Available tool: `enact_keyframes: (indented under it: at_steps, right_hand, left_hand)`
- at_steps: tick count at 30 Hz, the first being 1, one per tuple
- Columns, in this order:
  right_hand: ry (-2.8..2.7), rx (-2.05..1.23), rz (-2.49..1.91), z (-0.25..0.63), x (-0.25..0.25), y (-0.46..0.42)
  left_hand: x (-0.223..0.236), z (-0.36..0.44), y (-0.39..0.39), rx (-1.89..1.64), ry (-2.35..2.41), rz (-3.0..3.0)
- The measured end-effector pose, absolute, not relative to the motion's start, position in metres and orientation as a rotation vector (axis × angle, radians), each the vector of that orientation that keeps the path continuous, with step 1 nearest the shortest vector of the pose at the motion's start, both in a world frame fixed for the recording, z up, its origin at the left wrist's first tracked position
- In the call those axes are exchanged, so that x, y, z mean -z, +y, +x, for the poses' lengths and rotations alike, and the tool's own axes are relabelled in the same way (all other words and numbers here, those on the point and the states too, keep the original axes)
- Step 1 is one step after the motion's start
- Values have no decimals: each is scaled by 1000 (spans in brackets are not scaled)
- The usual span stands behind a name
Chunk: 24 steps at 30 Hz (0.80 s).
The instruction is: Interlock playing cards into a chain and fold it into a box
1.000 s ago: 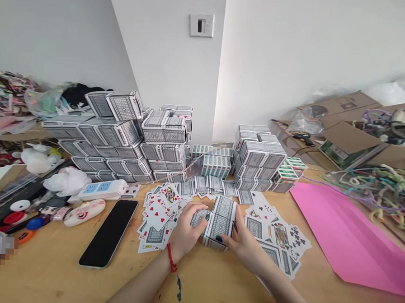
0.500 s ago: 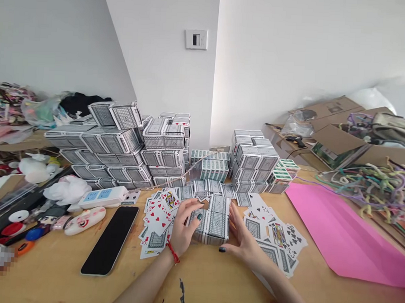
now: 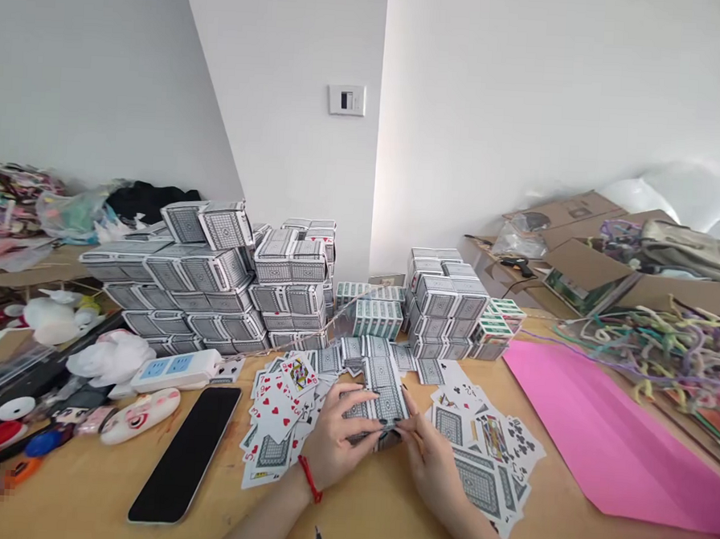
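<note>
A block folded from playing cards, grey patterned backs outward, sits on the table in front of me. My left hand, with a red cord bracelet at the wrist, presses on its left side and top, fingertips near the front edge. The thumb and fingers of my right hand close on its front right corner. Part of the block is hidden under my hands. Loose face-up cards lie left of it, and another spread of cards lies to the right. More cards lie behind it.
Stacked card blocks rise at the back left, and another stack stands back right. Green-and-white card boxes sit between them. A phone and a power strip lie left; pink paper lies right.
Both hands have closed in on the block's front edge; my left fingers now lie across its top and my right fingers grip its corner. The view has tilted up slightly.
</note>
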State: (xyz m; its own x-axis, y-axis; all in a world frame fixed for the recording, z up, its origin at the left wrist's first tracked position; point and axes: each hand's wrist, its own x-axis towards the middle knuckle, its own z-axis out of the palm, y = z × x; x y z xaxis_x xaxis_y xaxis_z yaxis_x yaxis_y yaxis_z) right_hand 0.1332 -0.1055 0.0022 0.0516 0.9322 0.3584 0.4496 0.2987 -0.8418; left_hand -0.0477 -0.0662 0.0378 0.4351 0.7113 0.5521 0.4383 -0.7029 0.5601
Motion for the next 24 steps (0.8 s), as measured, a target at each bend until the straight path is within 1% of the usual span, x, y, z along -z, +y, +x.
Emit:
enact_keyframes:
  at_steps: [7, 10, 13, 20, 24]
  right_hand:
    - [-1413, -833, -1278, 143, 0, -100]
    - [-1371, -873, -1264, 145, -2, -98]
    - [-1349, -869, -1256, 146, -2, -98]
    - [-1309, -745, -1360, 154, 0, -97]
    - [-1212, -782, -1336, 152, -1, -95]
  left_hand:
    - [-40, -46, -68, -1068, 984, 2422]
    - [-40, -47, -69, -1071, 1002, 2410]
    - [-40, -47, -70, -1047, 1050, 2414]
    - [-38, -43, -75, -1022, 1162, 2381]
    - [-43, -42, -75, -1144, 1102, 2048]
